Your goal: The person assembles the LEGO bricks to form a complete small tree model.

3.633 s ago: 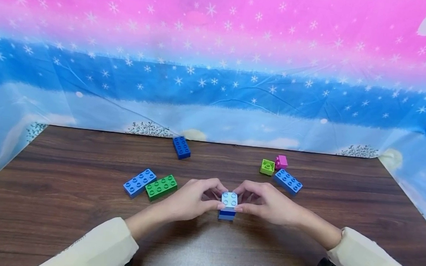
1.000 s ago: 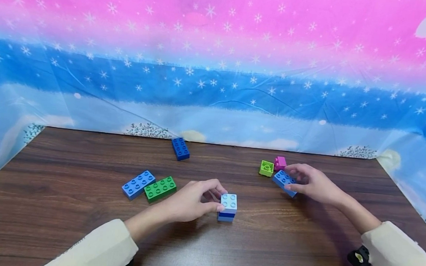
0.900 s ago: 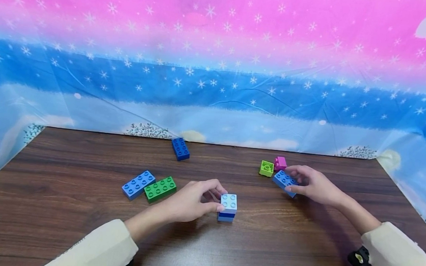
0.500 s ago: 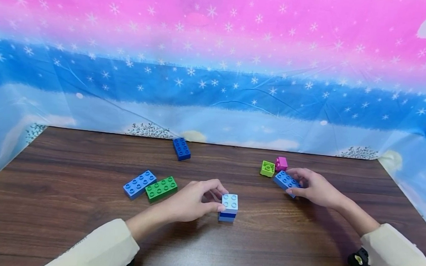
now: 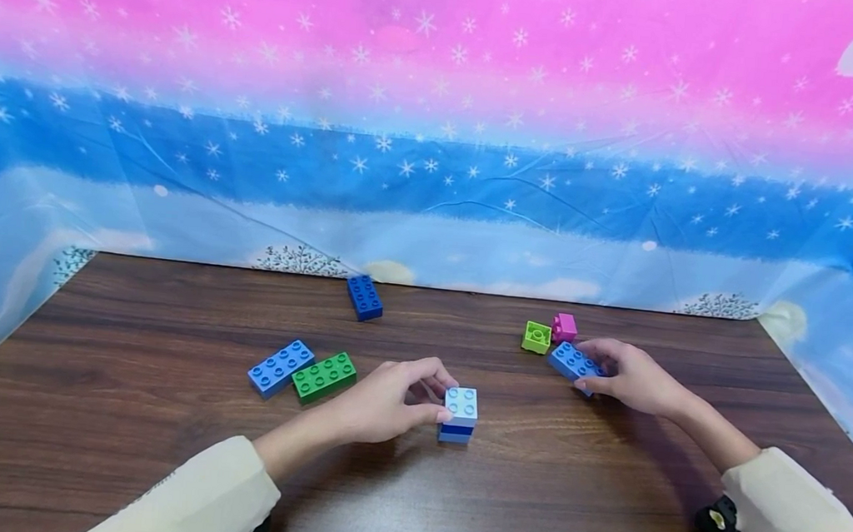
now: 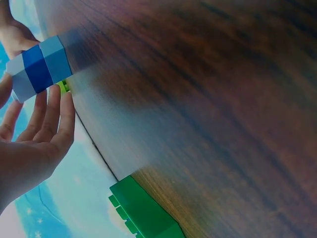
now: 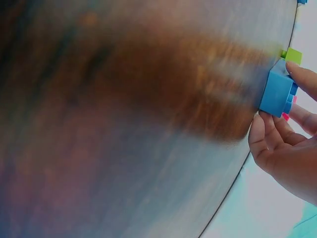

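Note:
A small tower (image 5: 459, 417) of three toy building bricks stands on the table: pale blue on top, dark blue between, mid-blue at the bottom. My left hand (image 5: 389, 401) pinches its top brick from the left, thumb in front and fingers behind; the left wrist view shows the same tower (image 6: 37, 69) between thumb and fingers. Further right, my right hand (image 5: 631, 378) grips the right end of a long blue brick (image 5: 569, 361) lying studs up. In the right wrist view, this blue brick (image 7: 275, 94) sits between the thumb and fingers.
An upturned lime green brick (image 5: 537, 338) and a pink brick (image 5: 564, 327) lie just behind the right hand's brick. At left are a blue brick (image 5: 281, 367) and a green brick (image 5: 324, 376), side by side. A dark blue brick (image 5: 365, 298) lies near the back cloth (image 5: 428, 249).
My right hand has left the tower and moved right to the long blue brick, its fingers now closed on that brick's right end. My left hand has stayed at the tower.

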`<state>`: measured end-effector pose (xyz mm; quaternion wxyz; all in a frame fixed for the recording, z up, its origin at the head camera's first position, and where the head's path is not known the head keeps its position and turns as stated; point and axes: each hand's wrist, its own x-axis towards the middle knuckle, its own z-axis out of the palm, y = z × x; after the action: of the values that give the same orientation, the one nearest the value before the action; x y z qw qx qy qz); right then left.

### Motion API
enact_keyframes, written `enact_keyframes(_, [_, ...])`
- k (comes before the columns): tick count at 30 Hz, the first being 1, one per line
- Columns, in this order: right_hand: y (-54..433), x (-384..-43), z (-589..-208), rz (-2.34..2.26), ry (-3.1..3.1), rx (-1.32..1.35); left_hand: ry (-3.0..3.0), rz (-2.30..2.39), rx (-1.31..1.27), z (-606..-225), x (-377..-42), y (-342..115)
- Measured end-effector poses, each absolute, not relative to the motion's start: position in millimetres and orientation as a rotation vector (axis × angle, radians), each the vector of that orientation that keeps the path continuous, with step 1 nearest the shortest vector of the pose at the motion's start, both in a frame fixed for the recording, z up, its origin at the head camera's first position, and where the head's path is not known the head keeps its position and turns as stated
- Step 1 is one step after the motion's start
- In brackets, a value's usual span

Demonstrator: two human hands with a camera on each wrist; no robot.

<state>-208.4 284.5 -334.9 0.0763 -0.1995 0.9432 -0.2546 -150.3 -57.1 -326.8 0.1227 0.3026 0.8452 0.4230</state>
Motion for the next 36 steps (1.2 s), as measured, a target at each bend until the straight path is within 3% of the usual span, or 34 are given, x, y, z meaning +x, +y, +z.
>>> enact_keyframes(17, [285.4,-205.6,-336.5,-0.779,2.807,-0.575,2.455,1.233,0.890,-326.7,-150.9,-56.4])
enact_keyframes(36, [251.1,-184.8,-312.9,-0.977,2.674,-0.808,2.464,1.237,0.871,-326.2,-150.3,-56.4])
